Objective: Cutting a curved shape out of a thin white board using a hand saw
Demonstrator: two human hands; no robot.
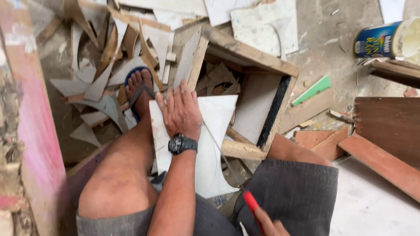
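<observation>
The white board (216, 144) lies across the knees, and the left hand (180, 111) presses flat on its upper left part, blocking that side. Its right half is bare — a hand could pass there down to the curved lower edge. The right hand (267, 225) sits low by the right thigh, fingers closed round a red-handled tool (251, 205) whose thin blade slants up across the board. Ahead, the wooden frame (258, 65) and a heap of offcuts (109, 57) crowd the floor around the sandalled foot (139, 94). To the right, brown planks (385, 131) and a paint can (389, 39) stand well apart — pale floor (372, 209) lies open below them.
</observation>
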